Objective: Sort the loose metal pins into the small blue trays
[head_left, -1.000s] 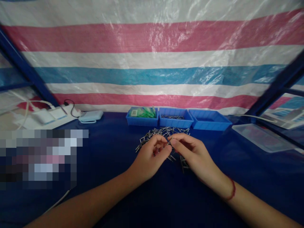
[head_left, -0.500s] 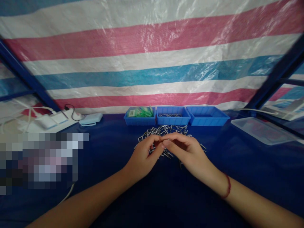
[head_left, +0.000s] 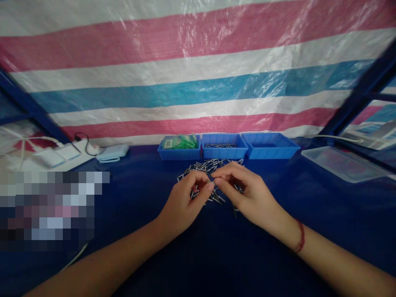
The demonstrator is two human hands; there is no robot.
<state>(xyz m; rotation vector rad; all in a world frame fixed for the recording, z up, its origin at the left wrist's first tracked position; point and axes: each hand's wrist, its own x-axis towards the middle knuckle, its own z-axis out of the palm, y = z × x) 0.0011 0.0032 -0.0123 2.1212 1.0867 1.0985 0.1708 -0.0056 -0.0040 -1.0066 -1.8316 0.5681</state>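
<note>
My left hand (head_left: 185,200) pinches a small silvery piece, which looks like a metal rivet (head_left: 210,182), between thumb and index finger. Close beside it, my right hand (head_left: 250,189) has its thumb and index finger pressed together at the same spot; whatever is between them is too small to make out. Under and behind both hands lies a loose pile of thin silver rivets (head_left: 202,166) with long shanks, partly covered by my fingers. A few strays lie below my right hand.
Three blue bins stand at the back: the left bin (head_left: 179,154) holds green plastic packaging, the middle bin (head_left: 224,153) rivets, beside the right bin (head_left: 270,152). A clear plastic lid (head_left: 340,163) lies right. Left are a power strip (head_left: 74,154) and a light-blue case (head_left: 113,152).
My fingertips have moved slightly apart, showing the small silvery piece at my left fingertips. The camera view has tilted down a little, so the background sits higher.
</note>
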